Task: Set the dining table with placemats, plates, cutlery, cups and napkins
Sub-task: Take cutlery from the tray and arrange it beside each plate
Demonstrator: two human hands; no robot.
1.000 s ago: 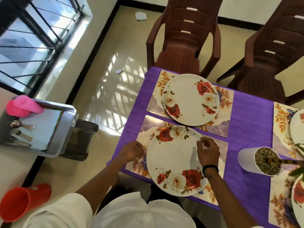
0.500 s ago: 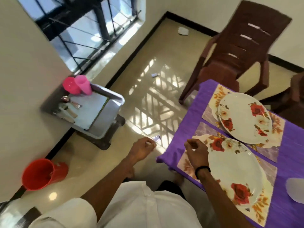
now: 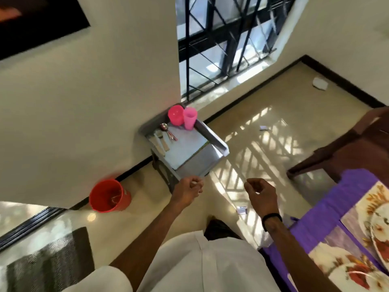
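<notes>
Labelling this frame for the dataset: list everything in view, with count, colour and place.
cups: 2, pink, far corner of the tray
spoons: count unclear, metal, on the tray by the cups
flat cutlery: count unclear, pale, left part of the tray
tray: 1, grey metal, on a dark stand by the wall
bucket: 1, red, on the floor by the wall
chair: 1, brown, right edge
tablecloth: 1, purple, lower right
placemats: 2 partly seen, floral, on the tablecloth
plates: 2 partly seen, white with red flowers, on the placemats
mat: 1, grey striped, lower left floor
left hand: loosely curled, empty, near the tray
right hand: loosely curled, empty, black wristband
</notes>
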